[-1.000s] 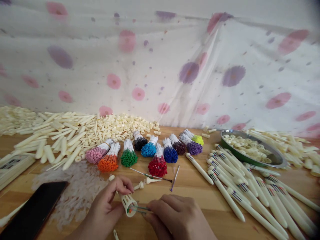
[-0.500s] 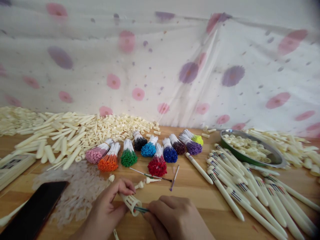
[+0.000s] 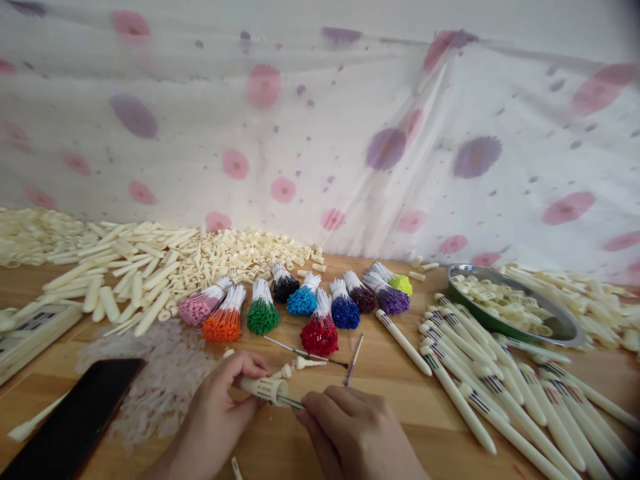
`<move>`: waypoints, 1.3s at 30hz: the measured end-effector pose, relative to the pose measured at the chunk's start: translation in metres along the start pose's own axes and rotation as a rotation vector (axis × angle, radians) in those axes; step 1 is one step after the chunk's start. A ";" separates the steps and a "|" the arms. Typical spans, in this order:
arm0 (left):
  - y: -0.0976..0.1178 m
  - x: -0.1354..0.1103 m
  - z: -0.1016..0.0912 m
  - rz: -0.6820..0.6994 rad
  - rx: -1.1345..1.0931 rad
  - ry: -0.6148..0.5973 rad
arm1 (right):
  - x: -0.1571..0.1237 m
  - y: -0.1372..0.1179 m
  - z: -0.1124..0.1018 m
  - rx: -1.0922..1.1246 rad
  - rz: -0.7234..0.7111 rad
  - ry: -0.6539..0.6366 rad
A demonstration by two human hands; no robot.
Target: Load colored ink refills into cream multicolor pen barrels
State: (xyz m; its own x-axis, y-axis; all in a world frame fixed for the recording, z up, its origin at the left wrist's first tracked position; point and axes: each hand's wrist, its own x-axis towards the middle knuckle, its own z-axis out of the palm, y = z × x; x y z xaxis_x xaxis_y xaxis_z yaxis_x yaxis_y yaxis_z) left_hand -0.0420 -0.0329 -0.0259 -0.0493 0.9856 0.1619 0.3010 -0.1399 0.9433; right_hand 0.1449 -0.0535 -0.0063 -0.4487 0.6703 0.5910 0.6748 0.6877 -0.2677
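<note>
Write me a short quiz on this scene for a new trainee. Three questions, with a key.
1. Which grip pinches the thin refills at the mouth of the slotted cream tube?
2. True or false: the smartphone lies to the left of the piled multicolour pens.
3. Fill in: the ____ refill bundle lies between the orange refill bundle and the black refill bundle.

Key:
1. The right grip.
2. True.
3. Green.
</note>
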 end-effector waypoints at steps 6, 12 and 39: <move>-0.004 0.011 -0.008 -0.028 -0.138 0.007 | -0.002 0.024 -0.009 0.070 0.223 -0.135; -0.011 0.019 -0.016 -0.197 -0.141 0.019 | -0.017 0.046 0.031 -0.213 0.258 -0.384; -0.026 0.022 -0.017 -0.131 -0.256 0.037 | 0.163 0.082 0.052 -0.312 0.492 -0.747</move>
State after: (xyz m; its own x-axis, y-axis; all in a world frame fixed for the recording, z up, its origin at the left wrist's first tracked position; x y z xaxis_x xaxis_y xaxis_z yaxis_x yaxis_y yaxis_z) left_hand -0.0674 -0.0092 -0.0424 -0.1081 0.9934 0.0395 0.0393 -0.0354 0.9986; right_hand 0.0963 0.1266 0.0289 -0.2585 0.9446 -0.2025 0.9657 0.2475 -0.0779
